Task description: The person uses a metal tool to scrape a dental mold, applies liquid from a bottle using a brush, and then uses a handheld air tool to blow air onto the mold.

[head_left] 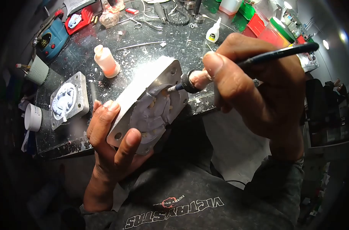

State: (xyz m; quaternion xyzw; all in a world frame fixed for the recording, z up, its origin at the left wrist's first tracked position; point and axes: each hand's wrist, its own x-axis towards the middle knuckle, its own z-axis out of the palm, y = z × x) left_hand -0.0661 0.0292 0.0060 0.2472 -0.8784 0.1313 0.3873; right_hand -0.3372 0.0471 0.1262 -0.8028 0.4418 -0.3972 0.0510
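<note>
My left hand (109,142) grips a metal denture flask half (130,90), tilted up off the bench edge, with fingers at its outer side and the thumb near its lower face. Grey-white plaster (149,115) fills the flask, with yellowish tooth-like bits set in it. In my right hand (255,84) is a pen-shaped tool (281,53) with a long black handle, a pinkish stained section and a black collar. Its narrow pale tip reaches the plaster near the flask's upper right; firm contact cannot be made out. Part of the tool is hidden behind my fingers.
Another flask half (82,97) with a plaster cast lies at left, near a white jar (32,117). A pinkish bottle (106,63) stands behind the held flask. Farther back are a blue machine (52,40), scissors (136,23), a small white dropper bottle (213,31) and a green-lidded tub (278,32).
</note>
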